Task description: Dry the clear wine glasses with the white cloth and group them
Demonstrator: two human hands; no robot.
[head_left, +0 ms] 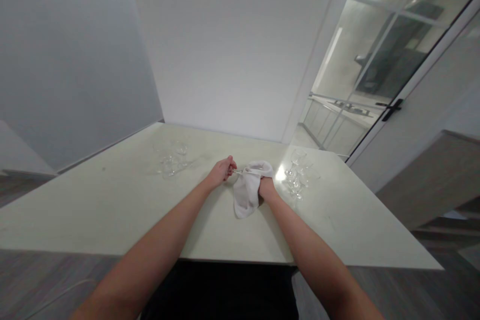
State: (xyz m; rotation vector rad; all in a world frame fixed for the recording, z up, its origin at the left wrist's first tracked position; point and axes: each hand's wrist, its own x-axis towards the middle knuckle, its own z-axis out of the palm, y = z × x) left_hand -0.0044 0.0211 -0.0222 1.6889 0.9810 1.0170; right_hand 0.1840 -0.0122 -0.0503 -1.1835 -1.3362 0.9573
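My left hand (220, 172) is closed around the foot end of a wine glass (238, 172), whose thin clear stem shows between my two hands. A white cloth (246, 193) is draped about the other end of the glass and hides its bowl. My right hand (266, 188) grips the cloth from the right side, with its fingers mostly covered by the fabric. Both hands are just above the middle of the pale table (112, 210), and a loose flap of the cloth hangs down toward its surface.
Several clear stemmed glasses (170, 162) are grouped on the table to the left. More clear glasses (296, 175) stand or lie close together at the right, near my right hand. A white wall (232, 60) borders the table's back, and a glazed door (390, 107) is at right.
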